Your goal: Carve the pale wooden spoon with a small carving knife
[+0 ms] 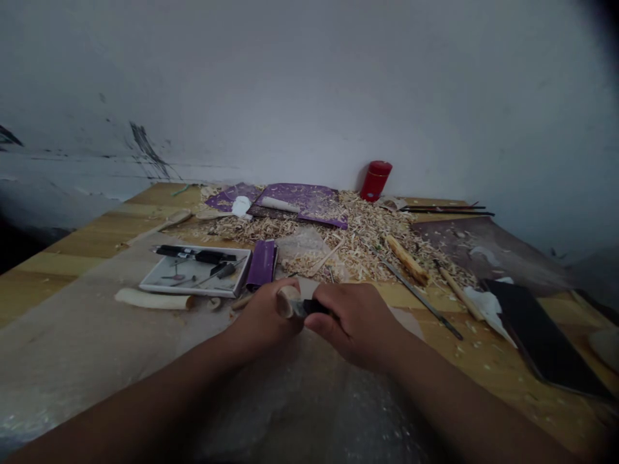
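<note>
My left hand (261, 316) is closed around a pale wooden piece (289, 300) with a rounded end, near the middle of the view. Most of that piece is hidden in my palm. My right hand (360, 319) grips a carving knife (314, 307) by its black handle. The short blade meets the wood or lies right against it; exact contact cannot be made out. Both hands are above plastic sheeting (130, 361) at the near side of the table. Just beyond my left hand lies a purple pouch (262, 264).
A white tray (147, 283) holds black tools and small bits. Beside it lies a pale curved stick (155, 299). Wood shavings (365, 225) cover the table's back, with a red can (376, 181) against the wall. A metal file (420, 296) and dark phone (541, 335) lie right.
</note>
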Demonstrator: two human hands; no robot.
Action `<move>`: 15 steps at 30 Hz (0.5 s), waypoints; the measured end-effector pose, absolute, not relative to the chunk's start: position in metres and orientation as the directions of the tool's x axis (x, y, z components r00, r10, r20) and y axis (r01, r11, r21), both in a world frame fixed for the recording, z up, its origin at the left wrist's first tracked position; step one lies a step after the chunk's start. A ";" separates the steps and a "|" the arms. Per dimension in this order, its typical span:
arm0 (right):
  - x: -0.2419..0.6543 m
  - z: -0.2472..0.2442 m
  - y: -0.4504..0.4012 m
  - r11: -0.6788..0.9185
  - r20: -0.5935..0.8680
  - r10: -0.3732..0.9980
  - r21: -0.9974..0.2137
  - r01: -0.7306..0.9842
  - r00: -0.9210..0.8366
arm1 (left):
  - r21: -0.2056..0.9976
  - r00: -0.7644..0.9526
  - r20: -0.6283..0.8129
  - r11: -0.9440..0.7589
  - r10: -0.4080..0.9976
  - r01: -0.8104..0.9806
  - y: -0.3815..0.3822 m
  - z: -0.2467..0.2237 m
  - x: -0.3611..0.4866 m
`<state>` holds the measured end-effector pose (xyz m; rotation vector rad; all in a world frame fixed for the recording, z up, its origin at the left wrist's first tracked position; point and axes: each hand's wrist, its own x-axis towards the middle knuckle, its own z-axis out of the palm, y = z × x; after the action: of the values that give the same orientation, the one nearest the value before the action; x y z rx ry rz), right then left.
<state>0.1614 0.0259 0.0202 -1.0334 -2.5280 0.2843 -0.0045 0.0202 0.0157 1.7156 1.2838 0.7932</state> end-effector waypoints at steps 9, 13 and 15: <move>0.158 0.016 0.027 0.720 0.336 0.693 -0.366 0.590 -0.637 | 0.877 0.322 0.007 -0.161 0.947 0.452 0.010 0.013 -0.006; 0.170 0.005 0.048 0.563 0.253 0.826 -0.393 0.727 -0.503 | 0.905 0.608 -0.005 -0.254 0.794 0.341 -0.002 0.017 -0.007; 0.177 0.003 0.056 0.504 0.287 0.863 -0.443 0.741 -0.415 | 0.932 0.589 -0.050 -0.174 0.807 0.318 -0.003 0.017 -0.008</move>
<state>0.1769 0.0564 0.0033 -1.3166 -2.2714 0.3405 -0.0079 -0.0026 0.0172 1.7510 0.9274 0.5719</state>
